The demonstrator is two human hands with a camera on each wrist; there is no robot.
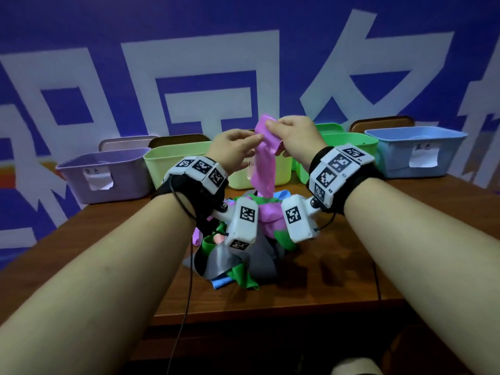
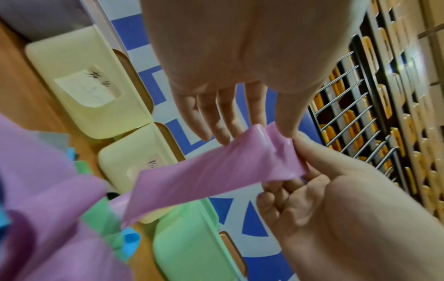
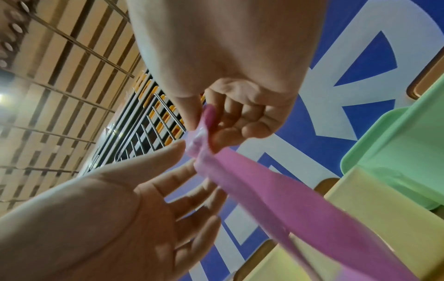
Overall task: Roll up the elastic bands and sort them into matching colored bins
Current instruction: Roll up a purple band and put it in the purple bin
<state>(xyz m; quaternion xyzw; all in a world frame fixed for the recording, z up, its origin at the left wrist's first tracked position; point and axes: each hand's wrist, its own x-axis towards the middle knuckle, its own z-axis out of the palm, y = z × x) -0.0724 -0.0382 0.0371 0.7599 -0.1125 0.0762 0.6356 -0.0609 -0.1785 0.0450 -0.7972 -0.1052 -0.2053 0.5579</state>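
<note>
Long pink stretchy elastic band (image 1: 263, 161) held aloft above the tangled pile of coloured bands (image 1: 243, 247) on the brown wooden surface (image 1: 338, 280). Top end pinched by right hand (image 1: 295, 136) and left hand (image 1: 235, 147); long axis hanging straight down toward the near pile.

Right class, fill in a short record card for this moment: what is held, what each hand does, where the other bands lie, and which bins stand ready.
held item: pink band, top end lifted, rest hanging down to the pile
left hand: thumb and forefinger pinch the band's top edge
right hand: fingers curled round the top end
rolling: barely begun
pile of bands: pink, green, grey and blue, tangled on the table
bins: purple bin, yellow-green bin, green bin, blue bin in a row behind
</note>
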